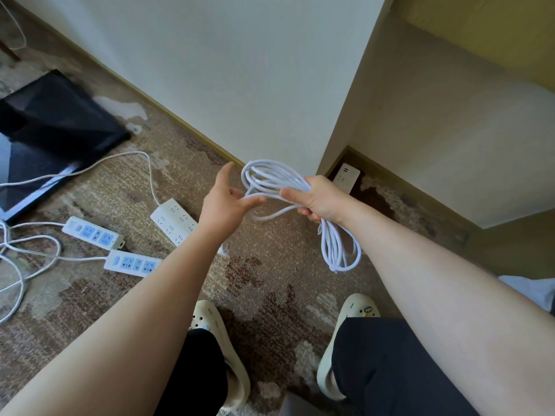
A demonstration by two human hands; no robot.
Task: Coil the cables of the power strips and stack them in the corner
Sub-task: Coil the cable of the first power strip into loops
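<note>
1 coiled cable (300,187) gripped in right hand (318,199), left hand (223,202) spread wide, 3 power strips (175,221) on carpet (270,283)

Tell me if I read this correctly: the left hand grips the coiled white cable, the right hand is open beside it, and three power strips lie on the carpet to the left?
Not quite: the hands are swapped. In the head view the right hand grips the coiled white cable, and the left hand is open beside it, a loop lying across its fingers. The three power strips do lie on the carpet to the left.
</note>
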